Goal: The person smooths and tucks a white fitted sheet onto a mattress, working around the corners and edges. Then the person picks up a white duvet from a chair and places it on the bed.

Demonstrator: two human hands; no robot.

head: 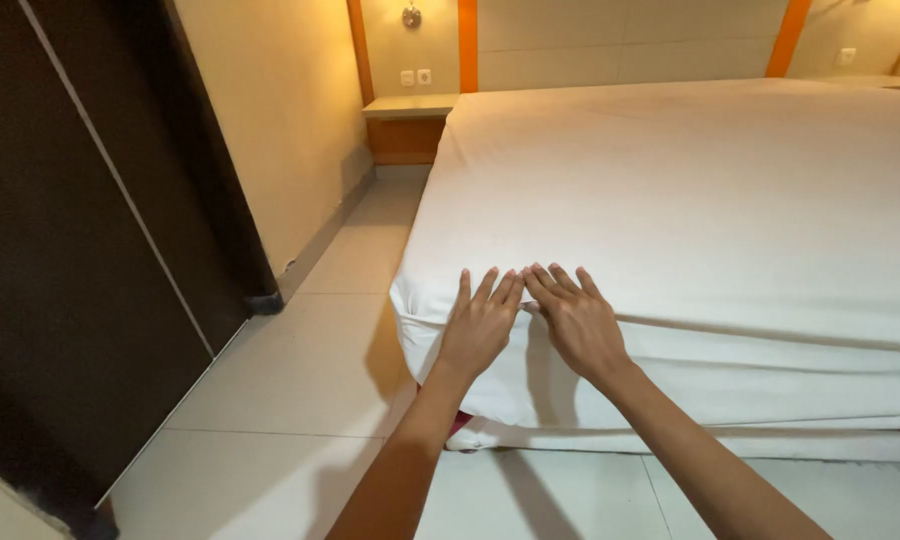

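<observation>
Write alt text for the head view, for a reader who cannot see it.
Two bare hands, the left hand and the right hand, press flat side by side on the near corner of a bed's white fitted sheet, fingers spread. Pale floor tiles run along the left of the bed toward a small wall shelf; a dark door stands at left.

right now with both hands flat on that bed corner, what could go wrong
The white sheet bunches in a fold under the left hand and right hand, so pressing could set a crease there. Something red pokes out under the mattress corner and may stay exposed. The tiled floor looks glossy and could be slippery.
</observation>
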